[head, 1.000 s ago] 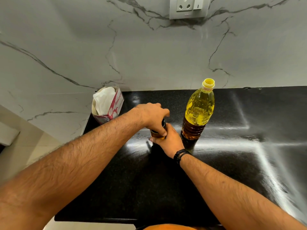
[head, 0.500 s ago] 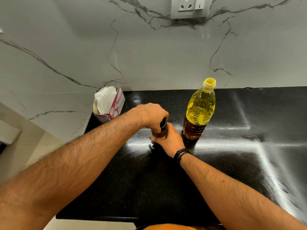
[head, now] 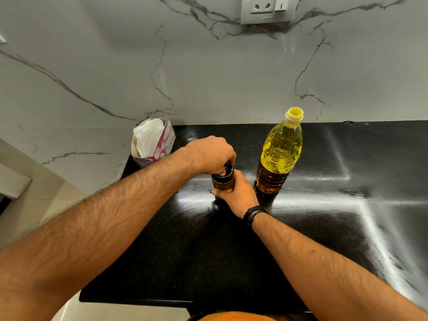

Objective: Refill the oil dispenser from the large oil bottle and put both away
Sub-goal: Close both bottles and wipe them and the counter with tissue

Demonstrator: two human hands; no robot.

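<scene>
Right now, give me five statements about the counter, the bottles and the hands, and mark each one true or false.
1. The big oil bottle stands upright with its yellow cap on. True.
2. The left hand grips the big oil bottle. False: it sits on the black cap of the small oil dispenser.
3. The right hand wraps around the dispenser's body. True.
4. The tissue packet lies to the right of the big bottle. False: it sits at the back left corner of the black counter.
5. The wristband is on the left wrist. False: it is on the right wrist.
</scene>
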